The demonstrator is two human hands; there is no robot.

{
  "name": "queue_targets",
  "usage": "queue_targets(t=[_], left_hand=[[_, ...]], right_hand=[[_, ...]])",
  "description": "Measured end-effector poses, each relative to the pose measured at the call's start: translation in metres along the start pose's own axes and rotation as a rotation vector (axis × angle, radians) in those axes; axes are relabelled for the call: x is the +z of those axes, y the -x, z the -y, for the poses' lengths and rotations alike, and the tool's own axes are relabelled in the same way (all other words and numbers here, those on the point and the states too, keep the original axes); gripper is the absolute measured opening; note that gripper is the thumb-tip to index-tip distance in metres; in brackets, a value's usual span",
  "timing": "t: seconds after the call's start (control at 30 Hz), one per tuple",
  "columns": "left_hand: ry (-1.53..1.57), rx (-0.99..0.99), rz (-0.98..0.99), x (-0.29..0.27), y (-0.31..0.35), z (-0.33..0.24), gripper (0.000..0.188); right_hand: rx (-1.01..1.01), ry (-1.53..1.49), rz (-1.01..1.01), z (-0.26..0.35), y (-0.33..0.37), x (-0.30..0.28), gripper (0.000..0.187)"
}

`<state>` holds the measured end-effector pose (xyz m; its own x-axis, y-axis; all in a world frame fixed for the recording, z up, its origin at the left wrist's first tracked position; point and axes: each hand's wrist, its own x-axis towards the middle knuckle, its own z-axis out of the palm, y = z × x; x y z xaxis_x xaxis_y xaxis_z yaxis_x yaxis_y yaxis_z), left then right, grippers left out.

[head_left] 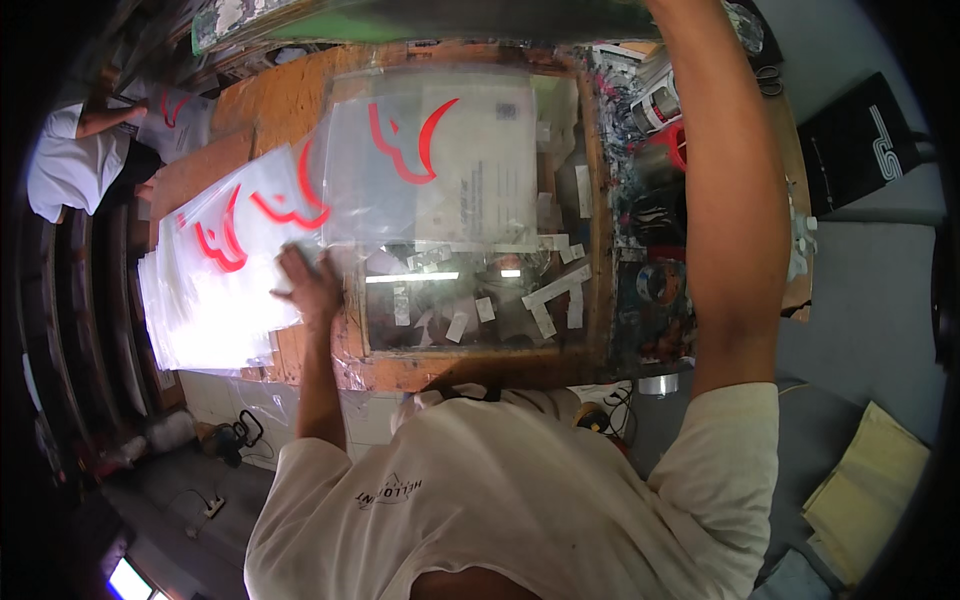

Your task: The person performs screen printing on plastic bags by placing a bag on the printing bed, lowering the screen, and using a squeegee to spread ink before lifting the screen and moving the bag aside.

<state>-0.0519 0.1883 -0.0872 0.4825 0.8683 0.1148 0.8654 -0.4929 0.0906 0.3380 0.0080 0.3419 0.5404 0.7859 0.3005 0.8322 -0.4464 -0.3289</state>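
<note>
My left hand (312, 288) has its fingers spread. It lies at the right edge of a stack of clear plastic bags (205, 310) with red curved prints, next to a printed bag (290, 175) that overlaps the stack. Another clear bag (375, 215) with the same red print lies flat on the glass-topped work surface (440, 335), over a pale paper sheet (490, 190) that shows through it. My right arm (735, 200) reaches up past the top edge, so my right hand is out of view. Near it, a long raised frame (420, 30) crosses the top.
Pale tape strips (555, 287) are scattered on the glass. Along the right stand a can (657, 105), a red container (675, 148), a tape roll (658, 283) and scissors (768, 80). Another person (80, 155) handles a red-printed bag at far left. Folded yellowish cloth (870, 490) lies lower right.
</note>
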Motion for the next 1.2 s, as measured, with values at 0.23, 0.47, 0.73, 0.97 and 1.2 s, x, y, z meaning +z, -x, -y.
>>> queue_targets(t=[0.23, 0.47, 0.73, 0.97, 1.2], left_hand=[[-0.209, -0.072, 0.084, -0.035, -0.044, 0.181, 0.065], [0.395, 0.254, -0.161, -0.03, -0.007, -0.069, 0.063], [0.372, 0.604, 0.047, 0.001, 0.067, -0.224, 0.06], [0.317, 0.651, 0.089, -0.005, 0.068, -0.222, 0.059], [0.354, 0.674, 0.09, -0.007, 0.069, -0.227, 0.059]], right_hand=[[0.044, 0.02, 0.051, 0.004, -0.007, -0.001, 0.063], [0.097, 0.039, 0.062, 0.007, -0.007, 0.002, 0.065], [-0.016, 0.001, 0.035, 0.002, 0.005, 0.002, 0.064], [0.037, -0.065, 0.067, 0.006, 0.009, 0.001, 0.061], [-0.133, 0.108, -0.223, -0.005, 0.018, 0.02, 0.06]])
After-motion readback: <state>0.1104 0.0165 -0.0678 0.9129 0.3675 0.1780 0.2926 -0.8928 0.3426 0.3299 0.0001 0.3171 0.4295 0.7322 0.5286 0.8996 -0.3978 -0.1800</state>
